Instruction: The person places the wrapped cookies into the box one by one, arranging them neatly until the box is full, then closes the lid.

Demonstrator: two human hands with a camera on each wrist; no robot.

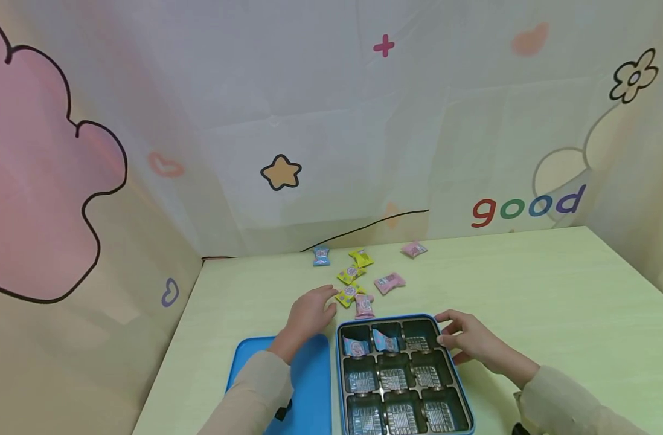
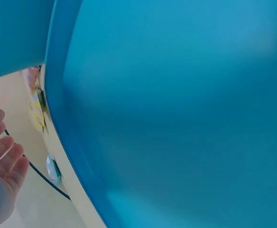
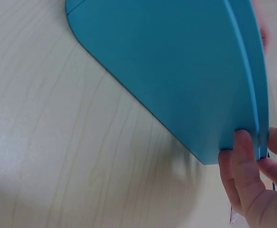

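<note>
A blue box [image 1: 456, 386] with a dark divided insert stands on the table; a blue-wrapped candy [image 1: 355, 347] lies in its far-left compartment and another blue-wrapped candy [image 1: 385, 341] in the far-middle one. My right hand [image 1: 473, 339] grips the box's far right corner, fingertips against the blue side wall [image 3: 176, 71]. Beyond the box's far left corner, my left hand [image 1: 310, 314] reaches over the table with fingers loosely bent and nothing held. Its fingertips are right by a yellow-wrapped candy [image 1: 349, 295], with a pink-wrapped candy [image 1: 365, 306] just right of that.
Farther back lie two more yellow candies [image 1: 351, 274], two pink candies [image 1: 389, 283] and a blue candy [image 1: 321, 255]. A blue lid [image 1: 310, 386] rests left of the box, under my left forearm. A printed cloth backdrop [image 1: 331, 121] rises behind the table.
</note>
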